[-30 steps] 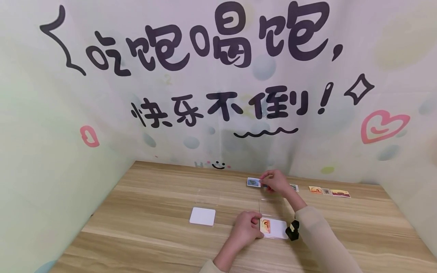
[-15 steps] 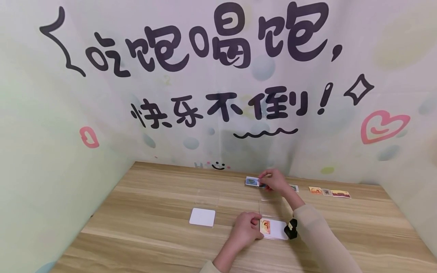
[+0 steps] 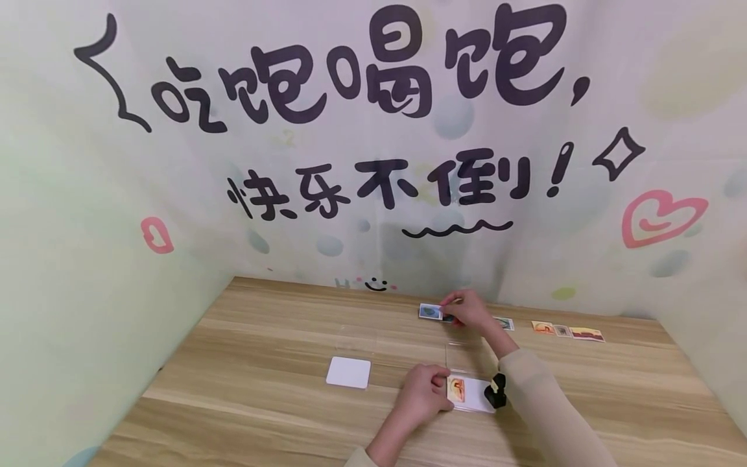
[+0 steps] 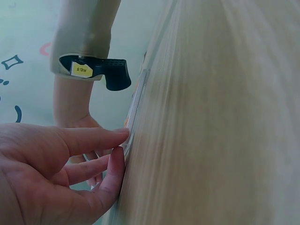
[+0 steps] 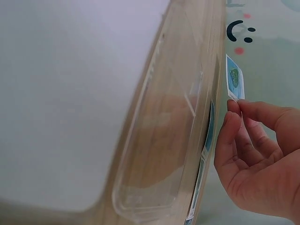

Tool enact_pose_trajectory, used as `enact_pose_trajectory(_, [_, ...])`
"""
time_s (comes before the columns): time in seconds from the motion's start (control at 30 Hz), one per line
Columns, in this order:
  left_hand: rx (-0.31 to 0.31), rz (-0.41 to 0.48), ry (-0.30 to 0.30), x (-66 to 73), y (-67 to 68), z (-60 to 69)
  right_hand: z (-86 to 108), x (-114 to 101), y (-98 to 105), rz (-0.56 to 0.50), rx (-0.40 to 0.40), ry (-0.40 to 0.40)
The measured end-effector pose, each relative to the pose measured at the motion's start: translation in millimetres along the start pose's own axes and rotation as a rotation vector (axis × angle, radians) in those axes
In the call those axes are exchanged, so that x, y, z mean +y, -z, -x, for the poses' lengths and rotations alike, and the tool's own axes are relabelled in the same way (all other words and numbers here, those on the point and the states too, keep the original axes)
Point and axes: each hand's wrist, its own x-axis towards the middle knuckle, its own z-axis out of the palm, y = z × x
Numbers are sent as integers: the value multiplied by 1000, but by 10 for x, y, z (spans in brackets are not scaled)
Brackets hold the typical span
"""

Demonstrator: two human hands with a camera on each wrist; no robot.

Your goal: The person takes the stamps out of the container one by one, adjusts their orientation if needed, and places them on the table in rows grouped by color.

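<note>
My right hand (image 3: 470, 310) pinches a blue postage stamp with a green shape and white border (image 5: 235, 77) between thumb and index finger. In the right wrist view the stamp stands tilted up off the table. Other stamps (image 5: 209, 133) lie below that hand, partly covered by it in the head view. Near the front, my left hand (image 3: 419, 394) grips the left edge of an opened clear plastic case (image 4: 136, 105) with thumb and fingers. Inside it lie a white card (image 3: 477, 394) and an orange stamp (image 3: 456, 390) at its left end.
Another clear case with a blank white card (image 3: 349, 372) lies to the left. Along the back right are an orange stamp (image 3: 543, 328), a grey stamp (image 3: 563, 331) and a wider yellow-and-red one (image 3: 587, 334). A printed cloth (image 3: 327, 253) hangs behind the wooden table (image 3: 251, 402).
My right hand has shifted slightly left with the blue stamp. The left hand stays at the case. The head view has moved a little.
</note>
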Motion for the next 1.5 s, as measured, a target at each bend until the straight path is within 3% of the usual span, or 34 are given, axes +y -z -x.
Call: enact_pose_trajectory(1.5, [4, 16, -15, -1, -8, 10, -49, 60, -63, 18, 21, -21])
